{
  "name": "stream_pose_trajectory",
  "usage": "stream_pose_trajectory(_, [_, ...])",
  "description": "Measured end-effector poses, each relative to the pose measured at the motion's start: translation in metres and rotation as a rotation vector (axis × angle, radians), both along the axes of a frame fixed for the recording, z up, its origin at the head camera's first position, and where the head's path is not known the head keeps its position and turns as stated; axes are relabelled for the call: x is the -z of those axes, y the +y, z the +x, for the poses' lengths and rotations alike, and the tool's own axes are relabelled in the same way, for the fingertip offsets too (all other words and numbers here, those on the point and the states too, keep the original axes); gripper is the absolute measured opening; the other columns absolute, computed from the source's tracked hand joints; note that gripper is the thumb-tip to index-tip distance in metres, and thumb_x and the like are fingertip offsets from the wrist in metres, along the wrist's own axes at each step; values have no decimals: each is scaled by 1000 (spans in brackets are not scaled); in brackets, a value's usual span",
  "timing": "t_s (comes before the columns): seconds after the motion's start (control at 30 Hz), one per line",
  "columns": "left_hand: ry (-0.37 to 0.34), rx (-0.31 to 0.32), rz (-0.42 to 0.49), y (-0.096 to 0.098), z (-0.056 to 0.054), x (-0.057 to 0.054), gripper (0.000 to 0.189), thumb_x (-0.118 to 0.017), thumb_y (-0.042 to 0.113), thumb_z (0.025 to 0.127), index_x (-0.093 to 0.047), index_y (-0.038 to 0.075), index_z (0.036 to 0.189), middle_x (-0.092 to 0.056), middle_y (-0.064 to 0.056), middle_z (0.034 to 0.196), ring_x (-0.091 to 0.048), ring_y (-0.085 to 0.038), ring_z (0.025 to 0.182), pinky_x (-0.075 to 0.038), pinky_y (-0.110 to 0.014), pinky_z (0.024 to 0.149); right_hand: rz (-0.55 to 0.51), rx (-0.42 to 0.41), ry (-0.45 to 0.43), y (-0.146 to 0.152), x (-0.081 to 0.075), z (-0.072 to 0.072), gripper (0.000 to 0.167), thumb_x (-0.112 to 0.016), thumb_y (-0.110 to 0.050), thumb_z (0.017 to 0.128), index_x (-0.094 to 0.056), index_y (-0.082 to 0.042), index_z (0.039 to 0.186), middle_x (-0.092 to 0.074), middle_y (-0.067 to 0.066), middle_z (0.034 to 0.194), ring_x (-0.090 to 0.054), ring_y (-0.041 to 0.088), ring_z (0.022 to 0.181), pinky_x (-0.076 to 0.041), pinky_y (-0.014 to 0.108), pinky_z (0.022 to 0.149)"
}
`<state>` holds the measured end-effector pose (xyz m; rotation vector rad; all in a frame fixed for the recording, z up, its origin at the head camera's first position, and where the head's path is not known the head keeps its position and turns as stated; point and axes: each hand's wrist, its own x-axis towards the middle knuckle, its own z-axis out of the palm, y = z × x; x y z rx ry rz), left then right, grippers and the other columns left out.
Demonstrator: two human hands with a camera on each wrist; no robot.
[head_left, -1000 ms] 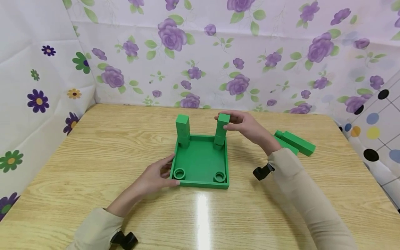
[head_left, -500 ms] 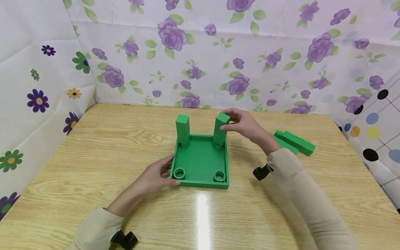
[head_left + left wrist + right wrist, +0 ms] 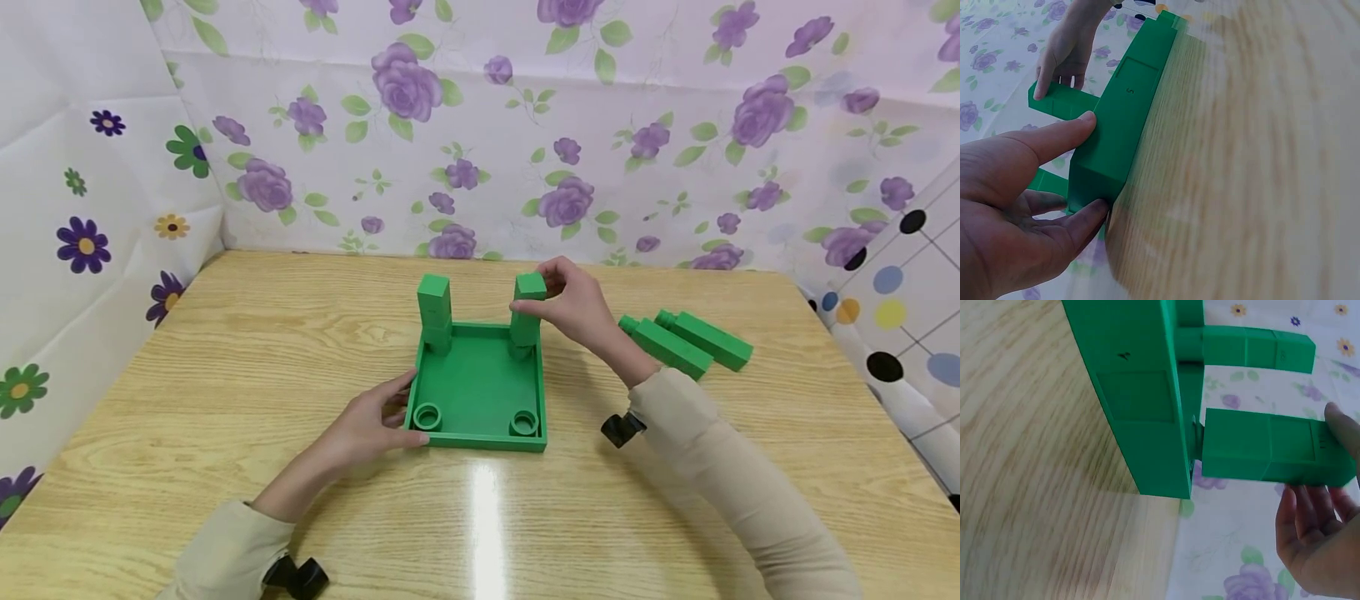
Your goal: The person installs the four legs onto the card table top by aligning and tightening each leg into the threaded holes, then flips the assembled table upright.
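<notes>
A shallow green square tray (image 3: 480, 375) with raised edges lies on the table. Its front-left corner is held by my left hand (image 3: 367, 421), thumb at the front edge and fingers along the left side. At the back-right corner a square green leg (image 3: 529, 286) stands upright, pinched near its top between thumb and fingers of my right hand (image 3: 577, 304). The right wrist view shows a narrow round neck (image 3: 1197, 442) between this leg and the tray. Another green leg (image 3: 435, 304) stands at the back-left corner. Round sockets (image 3: 427, 417) sit in both front corners.
Two loose green legs (image 3: 675, 348) with threaded ends lie side by side on the wooden table (image 3: 285, 333), right of the tray, beyond my right forearm. A flowered cloth (image 3: 330, 133) hangs behind the table.
My right hand has turned the back-right leg about its upright axis, and its top face is angled differently. The right forearm has shifted left, uncovering more of the loose legs. My left hand stays put.
</notes>
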<state>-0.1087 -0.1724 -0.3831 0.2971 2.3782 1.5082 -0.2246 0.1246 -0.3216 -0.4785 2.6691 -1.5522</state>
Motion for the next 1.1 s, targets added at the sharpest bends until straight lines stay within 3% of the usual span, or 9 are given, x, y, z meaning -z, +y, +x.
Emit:
stream_pose_trajectory(0.27, [3, -5, -5, 0, 0, -1, 91, -80, 10, 80, -26, 1, 152, -48, -19, 136, -48, -34, 124, -45, -38, 101, 71, 108, 62, -7, 1, 4, 48, -82, -31, 79, -51, -5, 105, -55, 11, 95, -53, 25, 84, -49, 38, 70])
stream_pose_trajectory(0.43, [1, -14, -5, -1, 0, 0, 91, -81, 9, 80, -26, 2, 152, -48, -19, 136, -48, -33, 124, -45, -37, 101, 69, 101, 85, -8, 3, 4, 46, -82, -33, 78, -52, -6, 101, -56, 10, 93, -54, 24, 82, -48, 37, 69])
stream_pose_trajectory(0.63, [-6, -12, 5, -1, -1, 1, 92, -81, 9, 79, -26, 2, 152, -48, -19, 136, -49, -33, 123, -45, -37, 101, 25, 1, 32, -6, 9, 2, 43, -78, -35, 83, -61, -10, 113, -60, 7, 102, -58, 25, 88, -51, 39, 70])
stream_pose_trajectory(0.77, [-9, -13, 7, -1, 0, 1, 92, -81, 9, 79, -26, 1, 152, -49, -19, 135, -49, -33, 123, -45, -37, 101, -48, -78, -1, -3, 13, -1, 43, -74, -28, 87, -61, -9, 123, -60, 9, 111, -57, 28, 98, -51, 41, 82])
stream_pose_trajectory(0.9, [-9, -11, 12, -1, -1, 1, 91, -81, 9, 79, -26, 1, 152, -49, -19, 134, -49, -32, 123, -45, -37, 101, -147, -160, -54, 2, 15, -5, 46, -69, -24, 92, -56, -9, 134, -57, 9, 128, -52, 24, 114, -45, 42, 98])
stream_pose_trajectory(1.1, [-9, -2, 16, -1, -1, 2, 92, -81, 9, 80, -25, 1, 152, -48, -18, 137, -48, -32, 123, -44, -37, 102, -322, -321, -179, 13, 14, -9, 51, -60, -15, 97, -44, -11, 146, -49, 12, 141, -46, 23, 127, -40, 41, 105])
